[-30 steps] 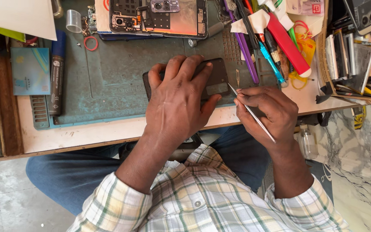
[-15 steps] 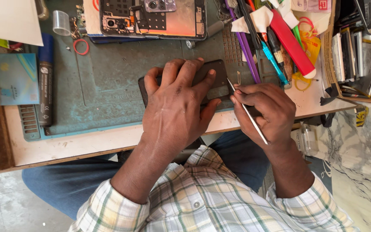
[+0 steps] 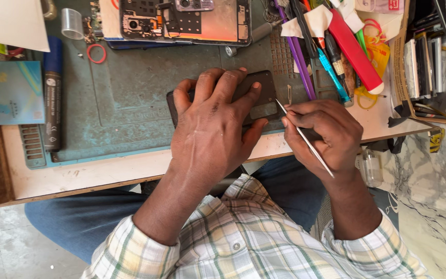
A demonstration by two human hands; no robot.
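My left hand (image 3: pixel 213 126) lies flat over a dark phone (image 3: pixel 260 94) and presses it onto the teal work mat (image 3: pixel 125 98). Its fingers cover most of the phone. My right hand (image 3: pixel 326 132) grips a thin metal pry tool (image 3: pixel 305 139), held like a pen, with the tip touching the phone's right edge. Both forearms wear plaid sleeves.
An opened phone with its insides showing (image 3: pixel 181 18) lies at the mat's far edge. A blue marker (image 3: pixel 52 98) and a card (image 3: pixel 15 92) lie on the left. Screwdrivers, a red tool (image 3: pixel 354 49) and a box of parts (image 3: pixel 434 67) crowd the right. The bench edge (image 3: pixel 104 178) runs close to my body.
My hands and the phone keep their pose. The view has shifted slightly, so the bench sits a little further left in the picture.
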